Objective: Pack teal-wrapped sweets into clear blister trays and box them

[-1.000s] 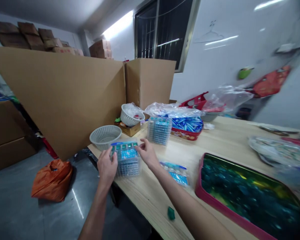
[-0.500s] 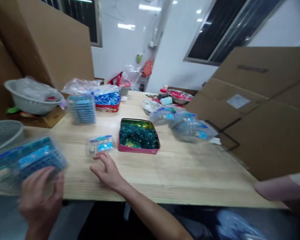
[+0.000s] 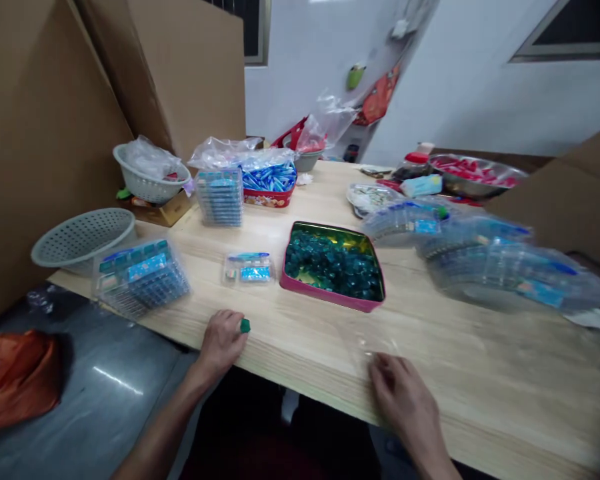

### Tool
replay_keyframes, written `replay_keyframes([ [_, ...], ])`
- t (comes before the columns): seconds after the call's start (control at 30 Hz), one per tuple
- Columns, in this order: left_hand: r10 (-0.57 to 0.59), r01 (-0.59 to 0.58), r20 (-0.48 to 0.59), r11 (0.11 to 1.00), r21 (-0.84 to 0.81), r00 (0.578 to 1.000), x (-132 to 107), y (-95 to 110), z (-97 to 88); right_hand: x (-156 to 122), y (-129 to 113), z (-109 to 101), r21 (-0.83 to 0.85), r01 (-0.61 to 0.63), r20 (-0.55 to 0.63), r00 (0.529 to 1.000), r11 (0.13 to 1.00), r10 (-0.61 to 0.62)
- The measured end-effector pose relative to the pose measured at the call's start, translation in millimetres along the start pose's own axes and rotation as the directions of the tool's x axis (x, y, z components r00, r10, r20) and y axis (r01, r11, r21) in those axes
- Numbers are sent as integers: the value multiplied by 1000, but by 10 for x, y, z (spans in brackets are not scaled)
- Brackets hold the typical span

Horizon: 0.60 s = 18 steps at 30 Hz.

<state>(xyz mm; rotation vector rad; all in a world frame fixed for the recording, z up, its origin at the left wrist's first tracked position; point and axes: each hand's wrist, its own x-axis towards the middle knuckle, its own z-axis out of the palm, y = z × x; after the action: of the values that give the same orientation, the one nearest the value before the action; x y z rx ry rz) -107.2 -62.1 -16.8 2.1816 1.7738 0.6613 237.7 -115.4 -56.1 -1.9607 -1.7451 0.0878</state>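
My left hand [image 3: 223, 340] is at the table's front edge, its fingers closed on a small dark green piece [image 3: 245, 325]. My right hand [image 3: 405, 397] is farther right, thumb and fingers pinched at the edge of a thin clear plastic piece [image 3: 373, 340] whose outline is faint. Between and beyond the hands lies a pink-rimmed tin [image 3: 325, 295] of loose dark teal pieces. Left of it is a single clear pack [image 3: 250, 270] with a blue pen and a blue label. A leaning stack of similar packs [image 3: 143, 277] sits by the left edge.
Grey baskets [image 3: 83, 240] stand at the left, near another upright pack stack [image 3: 220, 198]. Behind is a red tin [image 3: 270, 199] of blue pens. At right lie fanned-out clear packs [image 3: 500, 267] and a metal bowl [image 3: 475, 177] of pink pieces. Cardboard [image 3: 190, 73] flanks the table.
My left hand has let go of the pack stack, now resting on the table, and holds the green piece. My right hand has moved right to the clear plastic. The view has turned left.
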Motion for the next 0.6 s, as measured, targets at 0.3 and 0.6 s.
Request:
replay_keyframes([
  [0.3,-110,110,-14,993,31,994,81,52,81,-46,-1122,252,300,194,131,962,934,-241],
  [0.6,-170,257,196,513,-819,966,30,342,-48,193,-1583,164,839,-245,366,914,486,-172],
])
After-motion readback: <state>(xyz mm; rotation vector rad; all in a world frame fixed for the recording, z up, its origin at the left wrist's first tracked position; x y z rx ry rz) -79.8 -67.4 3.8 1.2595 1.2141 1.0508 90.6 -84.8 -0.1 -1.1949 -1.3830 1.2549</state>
